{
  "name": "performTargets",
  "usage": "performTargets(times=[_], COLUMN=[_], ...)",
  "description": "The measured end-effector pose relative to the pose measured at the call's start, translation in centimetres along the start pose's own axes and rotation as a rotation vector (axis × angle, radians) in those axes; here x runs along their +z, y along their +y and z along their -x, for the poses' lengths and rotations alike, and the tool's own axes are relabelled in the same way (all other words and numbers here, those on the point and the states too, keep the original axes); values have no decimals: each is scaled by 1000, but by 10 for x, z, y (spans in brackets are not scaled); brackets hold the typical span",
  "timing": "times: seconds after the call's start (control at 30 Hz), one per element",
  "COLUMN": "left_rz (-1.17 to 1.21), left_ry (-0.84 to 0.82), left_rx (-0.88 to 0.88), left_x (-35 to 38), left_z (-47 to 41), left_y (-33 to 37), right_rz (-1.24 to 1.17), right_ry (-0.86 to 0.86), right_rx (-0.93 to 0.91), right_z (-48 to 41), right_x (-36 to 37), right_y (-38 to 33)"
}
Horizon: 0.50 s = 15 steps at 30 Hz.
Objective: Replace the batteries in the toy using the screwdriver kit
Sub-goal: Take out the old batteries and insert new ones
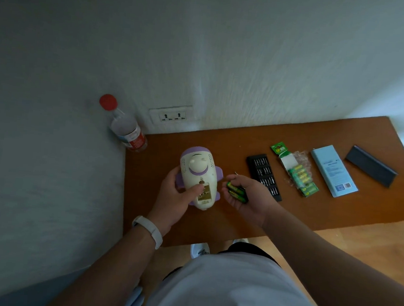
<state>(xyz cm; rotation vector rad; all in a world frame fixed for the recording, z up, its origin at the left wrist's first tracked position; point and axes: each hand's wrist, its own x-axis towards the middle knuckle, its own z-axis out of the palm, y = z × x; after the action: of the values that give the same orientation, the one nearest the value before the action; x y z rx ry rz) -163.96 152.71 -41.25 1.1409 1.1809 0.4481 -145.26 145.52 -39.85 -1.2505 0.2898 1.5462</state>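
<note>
Toy (198,174) was held a little above the left part of the table (289,209), with its underside turned up to the camera. The left hand (175,197) gripped it from 9 o'clock, fingers behind the body and the thumb lying at the edge of the battery bay (203,192). The bay stood open, no cover was on it, and it looked empty inside. I could not see where the cover was.

At 3 o'clock from the toy, just beside it, the right hand (248,198) was half curled, palm up, and held two green batteries (236,192). A thin tip showed at 12 o'clock above its fingers; it was maybe the screwdriver, but I cannot tell.

At 2 o'clock from this hand lay the bit tray (263,176), then further toward 3 o'clock the torn pack (297,172) with some batteries inside, a blue box (332,172) and a dark sleeve (370,168). A bottle (127,129) stood at 10 o'clock from the toy.

In my judgement the unscrewing and opening were done. Whether the two batteries in the hand were the old ones or the new ones, the picture did not say. What was left in any case: to have fresh batteries in the bay, to put the cover on and to screw it.
</note>
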Motion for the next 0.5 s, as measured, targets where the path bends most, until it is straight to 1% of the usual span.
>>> performTargets(times=[0.13,0.23,0.33,0.5], left_rz=[-182,-333,-463,-873], left_ry=[47,115,131,119], left_rx=[39,99,246,535], left_x=[-4,-7,-10,2], left_z=[4,12,20,25], left_y=[6,17,28,51], right_rz=[15,20,-4,-60], right_ry=[6,2,-6,-28], right_rx=[-18,-40,-53,-86], right_z=[7,14,23,38], right_x=[0,2,6,6], right_y=[-3,-6,-11,-25])
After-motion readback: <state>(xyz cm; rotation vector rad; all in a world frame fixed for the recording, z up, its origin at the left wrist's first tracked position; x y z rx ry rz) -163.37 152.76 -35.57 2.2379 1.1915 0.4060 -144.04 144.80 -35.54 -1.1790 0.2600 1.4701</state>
